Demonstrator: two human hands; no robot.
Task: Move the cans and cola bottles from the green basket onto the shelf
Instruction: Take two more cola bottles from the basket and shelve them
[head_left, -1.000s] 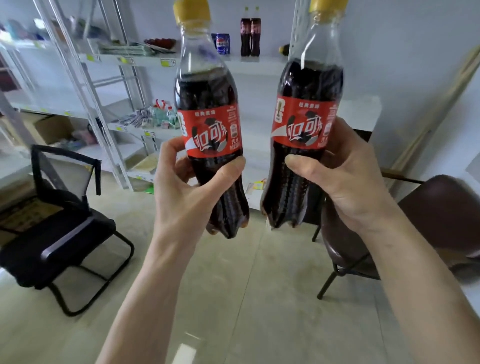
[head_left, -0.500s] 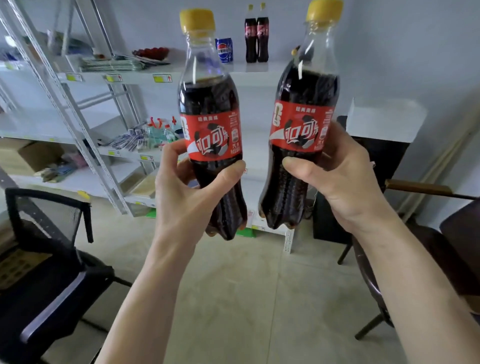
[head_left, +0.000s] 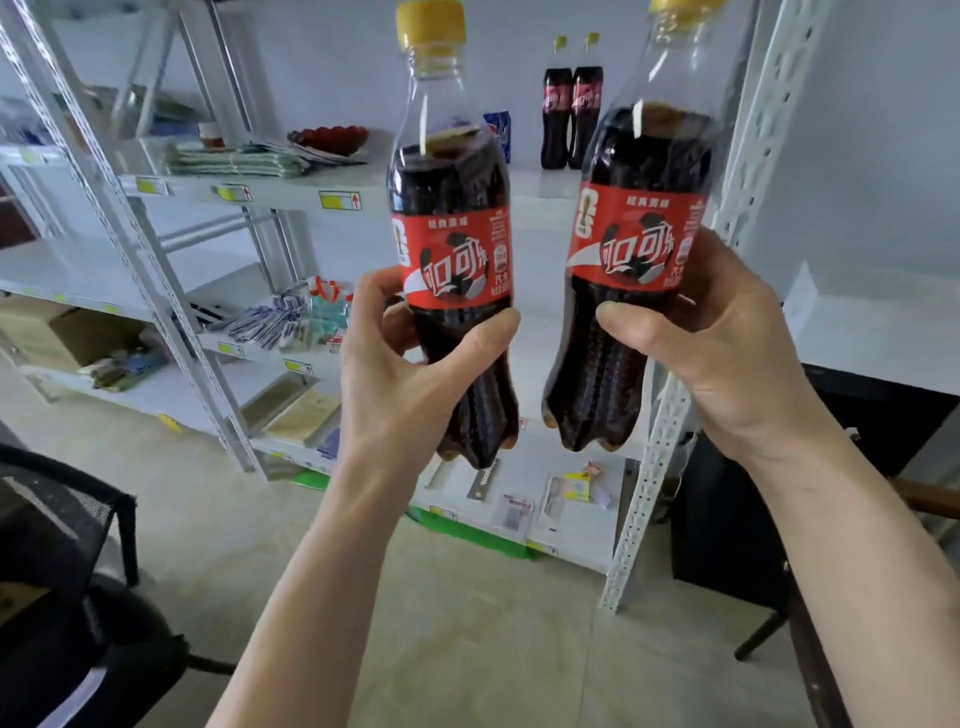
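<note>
I hold two cola bottles upright in front of the white shelf (head_left: 550, 189). My left hand (head_left: 400, 379) grips the lower half of the left cola bottle (head_left: 452, 208), which has a yellow cap and a red label. My right hand (head_left: 727, 353) grips the right cola bottle (head_left: 639, 208) the same way; its cap is cut off by the top edge. Two more cola bottles (head_left: 571, 114) and a blue can (head_left: 500, 136) stand on the upper shelf board behind. The green basket is not in view.
A white perforated upright (head_left: 670, 415) of the shelf stands just behind the right bottle. Packets and papers lie on the lower boards (head_left: 291, 317). A black mesh chair (head_left: 57, 571) is at lower left, a dark cabinet (head_left: 727, 519) at right.
I have come closer to the shelf with both bottles held up; the shelf and its upright now loom larger, and the chairs have slid toward the frame edges.
</note>
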